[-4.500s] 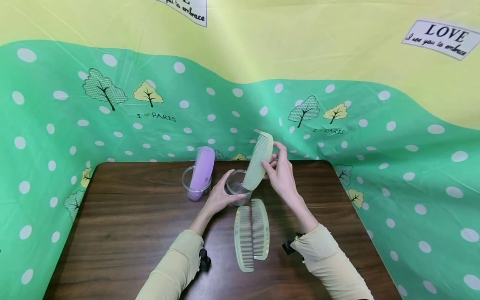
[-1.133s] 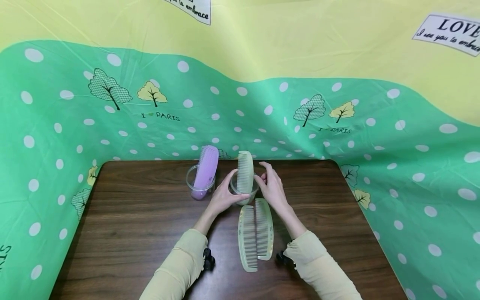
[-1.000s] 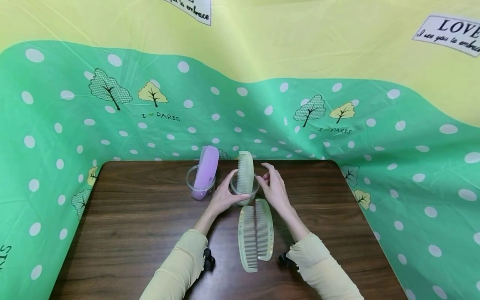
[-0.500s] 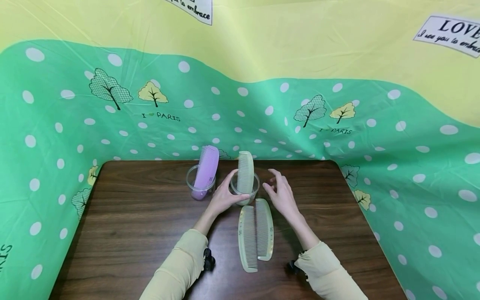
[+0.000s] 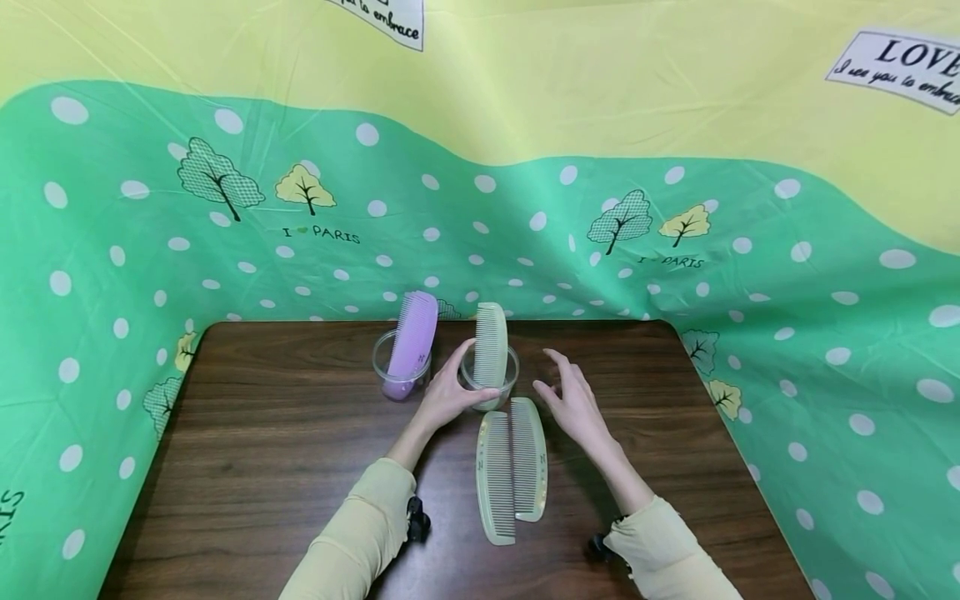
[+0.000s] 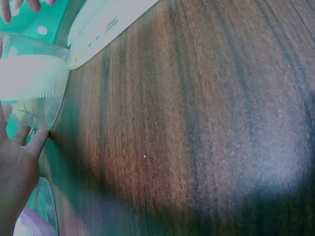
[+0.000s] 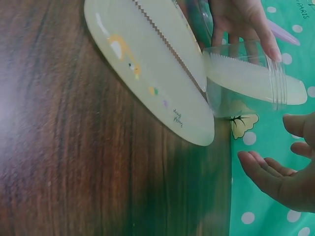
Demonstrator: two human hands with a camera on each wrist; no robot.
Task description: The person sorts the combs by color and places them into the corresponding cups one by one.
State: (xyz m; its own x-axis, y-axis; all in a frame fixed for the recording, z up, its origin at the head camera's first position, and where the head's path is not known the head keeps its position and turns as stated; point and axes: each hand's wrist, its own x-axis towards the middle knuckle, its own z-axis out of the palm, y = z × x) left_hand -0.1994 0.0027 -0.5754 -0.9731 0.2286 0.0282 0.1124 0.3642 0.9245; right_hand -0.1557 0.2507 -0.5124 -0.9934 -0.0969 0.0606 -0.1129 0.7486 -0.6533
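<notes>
My left hand (image 5: 446, 398) holds a clear plastic jar (image 7: 231, 103), its thumb and fingers curled round the side. Inside that jar a pale green comb (image 5: 491, 343) stands upright, its top end above the rim. To the right, apart from the jar, my right hand (image 5: 576, 406) has its fingers spread and holds nothing; the right wrist view shows it near the jar's mouth. Two more pale green combs lie teeth to teeth on the table in front: a left comb (image 5: 491, 487) and a right comb (image 5: 534, 458). Small printed decorations show on the nearer one in the right wrist view.
A second clear jar (image 5: 379, 364) stands to the left with a purple comb (image 5: 413, 337) leaning in it. The dark wooden table (image 5: 270, 467) ends at a green and yellow printed cloth (image 5: 480, 225) behind and at the sides.
Earlier my right hand held a pale green comb over the jar; now that comb stands in it. The right hand has since let go and moved right and nearer. The left hand stays on the jar.
</notes>
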